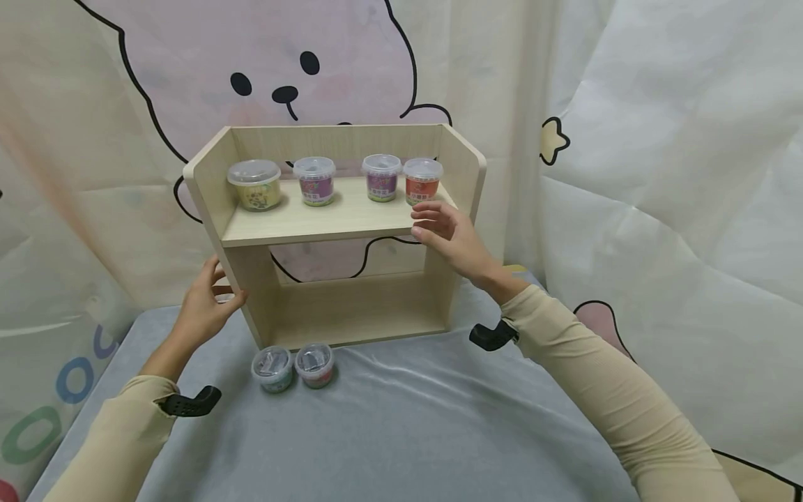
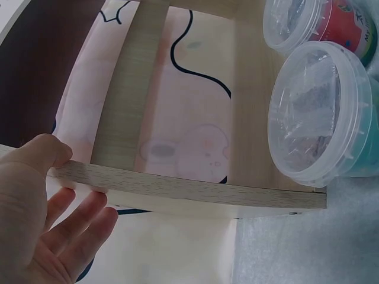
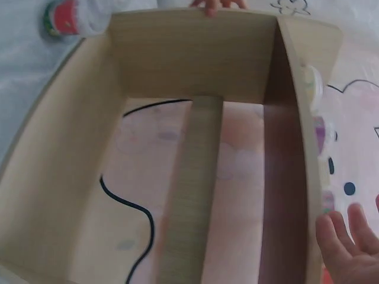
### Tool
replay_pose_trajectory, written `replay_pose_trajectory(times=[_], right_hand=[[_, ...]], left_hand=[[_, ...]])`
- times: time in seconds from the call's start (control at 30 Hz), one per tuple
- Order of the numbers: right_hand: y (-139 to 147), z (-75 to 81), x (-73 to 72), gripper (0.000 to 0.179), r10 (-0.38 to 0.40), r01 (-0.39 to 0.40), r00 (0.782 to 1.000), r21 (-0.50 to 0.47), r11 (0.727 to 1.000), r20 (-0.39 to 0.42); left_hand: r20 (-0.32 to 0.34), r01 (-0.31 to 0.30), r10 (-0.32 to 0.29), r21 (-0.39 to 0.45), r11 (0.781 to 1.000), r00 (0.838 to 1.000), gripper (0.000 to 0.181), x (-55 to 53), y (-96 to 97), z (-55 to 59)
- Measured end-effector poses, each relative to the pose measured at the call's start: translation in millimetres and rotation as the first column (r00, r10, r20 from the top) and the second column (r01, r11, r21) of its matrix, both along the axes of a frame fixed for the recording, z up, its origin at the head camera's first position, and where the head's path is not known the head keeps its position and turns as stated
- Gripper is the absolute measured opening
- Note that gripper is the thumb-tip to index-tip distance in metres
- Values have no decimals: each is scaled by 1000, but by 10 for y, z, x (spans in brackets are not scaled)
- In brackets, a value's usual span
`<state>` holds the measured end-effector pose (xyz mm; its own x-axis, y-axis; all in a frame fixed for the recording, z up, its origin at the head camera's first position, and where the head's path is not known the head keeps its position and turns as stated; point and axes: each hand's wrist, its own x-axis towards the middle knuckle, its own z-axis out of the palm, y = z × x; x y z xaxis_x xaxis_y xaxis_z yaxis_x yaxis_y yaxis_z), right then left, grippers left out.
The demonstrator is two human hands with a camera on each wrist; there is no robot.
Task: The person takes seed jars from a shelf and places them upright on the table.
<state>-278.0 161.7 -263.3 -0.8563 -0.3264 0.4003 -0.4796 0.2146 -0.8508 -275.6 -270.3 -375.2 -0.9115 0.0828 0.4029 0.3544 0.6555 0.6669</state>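
Note:
A pale wooden two-tier shelf (image 1: pixel 351 307) stands on the cloth-covered table. My left hand (image 1: pixel 205 301) holds its left side panel, with the thumb at the front edge and the fingers along the outer face. At the upper board's right end is my right hand (image 1: pixel 454 240), fingers apart and loosely bent, holding nothing. Just behind its fingertips sits a red-labelled lidded tub (image 1: pixel 422 183). Left of that stand a purple-labelled tub (image 1: pixel 381 178), another purple-labelled tub (image 1: pixel 315 182) and a wider yellow tub (image 1: pixel 254 185).
On the table before the shelf's lower left corner are a teal tub (image 1: pixel 273 369) and a reddish tub (image 1: pixel 315 365), side by side. Grey-blue cloth (image 1: pixel 389 432) covers the table. Printed curtains (image 1: pixel 665 209) hang behind and at both sides.

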Motion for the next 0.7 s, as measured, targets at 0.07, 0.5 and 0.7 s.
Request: replay_pose_trajectory(times=[0.07, 0.5, 0.7], right_hand=[[28, 60, -16, 46, -32, 31, 999, -29, 999, -7], [57, 357, -150, 64, -271, 273, 958, -10, 962, 89], [-20, 434, -284, 70, -295, 301, 938, -5, 954, 181]], left_hand=[[-3, 1, -1, -2, 1000, 1000, 86, -6, 5, -1], [10, 6, -6, -15, 1000, 1000, 86, -12, -24, 16], [15, 3, -3, -12, 1000, 1000, 86, 13, -15, 13]])
